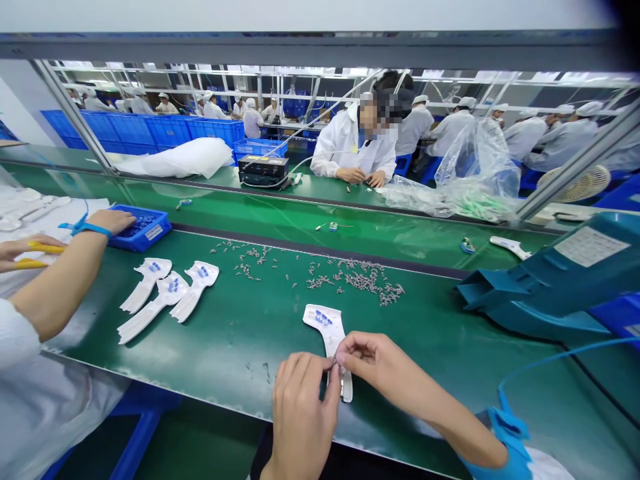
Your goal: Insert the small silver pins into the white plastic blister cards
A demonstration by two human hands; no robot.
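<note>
A white plastic handle half with blue pieces in its wide end lies on the green bench in front of me. Over its narrow end, my left hand and my right hand meet with thumbs and fingertips pinched together. Between the fingertips is a small metal part, mostly covered, its exact kind too small to tell. Beyond the handle half, many similar small metal parts are scattered loose. My fingers hide part of the handle's lower end.
Three more white handle halves lie to the left. A co-worker's hand reaches into a blue bin of small blue pieces. A teal machine stands at right. Behind runs a green strip carrying small wired parts; another person works opposite.
</note>
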